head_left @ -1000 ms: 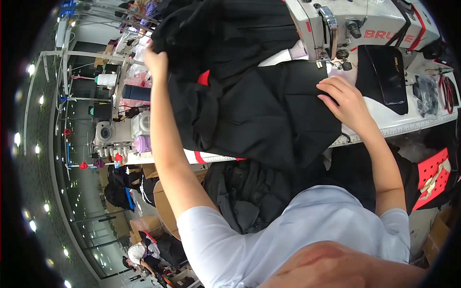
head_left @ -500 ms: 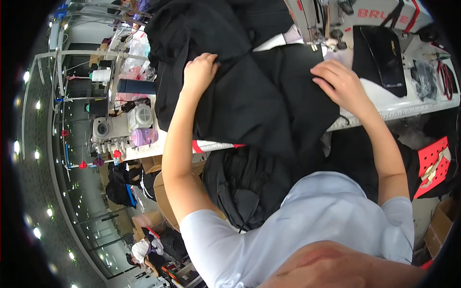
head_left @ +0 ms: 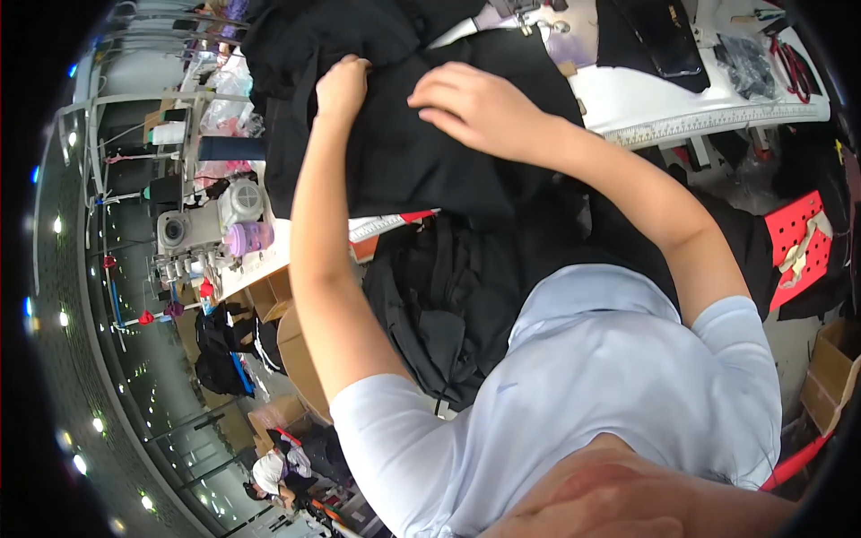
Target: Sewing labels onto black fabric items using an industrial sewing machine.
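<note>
Across the white bench (head_left: 628, 103) in front of you, the black cloth (head_left: 395, 148) lies spread and creased, its near side hanging over the edge and its upper left bunched in thick folds. Your left hand (head_left: 343, 88) rests on it by those folds, fingers curled in; you cannot tell whether that grip pinches any fabric. Your right hand (head_left: 480, 106) is over the middle of the cloth, palm down, its grip fairly wide, thumb apart from the lightly bent fingers; whether they touch the fabric you cannot tell. Just past the cloth, metal machine parts (head_left: 529, 11) show at the top edge. To your right on the bench are a glossy black case (head_left: 674, 45), a clear plastic bag (head_left: 746, 65) and a ruler strip (head_left: 708, 124) along the near edge. Below the bench you have a dark fabric heap (head_left: 430, 314), and farther right a red perforated panel (head_left: 796, 247). Off to your left stands a purple bottle (head_left: 249, 238).
</note>
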`<act>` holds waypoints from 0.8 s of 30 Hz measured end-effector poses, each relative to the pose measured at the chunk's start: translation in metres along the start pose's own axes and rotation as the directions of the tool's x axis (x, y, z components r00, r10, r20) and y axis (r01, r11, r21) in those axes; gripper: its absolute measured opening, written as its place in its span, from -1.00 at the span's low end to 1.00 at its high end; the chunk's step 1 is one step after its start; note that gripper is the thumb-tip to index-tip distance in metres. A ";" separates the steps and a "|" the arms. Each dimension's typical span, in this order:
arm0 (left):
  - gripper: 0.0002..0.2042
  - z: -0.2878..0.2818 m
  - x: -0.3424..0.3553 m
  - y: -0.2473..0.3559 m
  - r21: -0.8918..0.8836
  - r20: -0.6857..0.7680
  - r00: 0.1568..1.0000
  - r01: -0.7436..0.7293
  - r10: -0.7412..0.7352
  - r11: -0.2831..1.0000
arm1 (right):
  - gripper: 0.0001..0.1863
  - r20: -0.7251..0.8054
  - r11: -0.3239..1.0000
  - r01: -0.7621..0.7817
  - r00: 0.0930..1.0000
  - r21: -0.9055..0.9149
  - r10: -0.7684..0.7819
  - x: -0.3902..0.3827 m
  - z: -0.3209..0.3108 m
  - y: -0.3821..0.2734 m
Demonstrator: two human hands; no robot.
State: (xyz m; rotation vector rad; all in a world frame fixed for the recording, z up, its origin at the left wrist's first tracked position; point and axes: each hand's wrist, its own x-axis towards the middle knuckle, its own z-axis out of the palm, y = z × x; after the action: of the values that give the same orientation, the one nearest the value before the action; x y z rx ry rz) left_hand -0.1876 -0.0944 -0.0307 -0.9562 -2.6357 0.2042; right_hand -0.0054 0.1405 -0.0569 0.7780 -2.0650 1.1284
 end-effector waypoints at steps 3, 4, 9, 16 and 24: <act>-0.83 -0.004 -0.006 -0.004 -0.044 -0.223 0.969 0.101 -0.108 0.994 | -0.78 0.033 1.000 -0.016 0.999 0.004 0.016 -0.008 -0.011 -0.008; -0.83 -0.018 0.002 0.009 -0.026 -0.324 0.940 0.099 -0.102 0.995 | -0.72 -0.043 0.996 -0.077 0.996 -0.041 0.075 -0.012 -0.014 0.000; -0.83 -0.132 -0.035 0.096 -0.347 -0.446 0.895 -0.142 -0.030 0.927 | -0.08 -0.274 0.977 -0.199 0.946 -0.077 0.172 0.027 0.005 0.012; -0.74 -0.269 -0.159 0.155 -0.591 -0.463 0.814 0.011 -0.350 0.806 | -0.68 0.250 0.828 -0.050 0.962 0.559 -0.111 0.046 -0.032 -0.098; -0.85 -0.286 -0.157 0.162 -0.864 0.035 0.937 0.204 -0.348 0.461 | -0.55 0.597 0.549 -0.443 0.792 0.708 -0.131 0.008 -0.093 -0.106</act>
State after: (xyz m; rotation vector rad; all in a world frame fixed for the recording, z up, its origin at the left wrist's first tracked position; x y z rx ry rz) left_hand 0.1228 -0.0649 0.1571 -0.6746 -2.6286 -1.3563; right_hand 0.0929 0.1722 0.0401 1.5862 -2.0172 2.3062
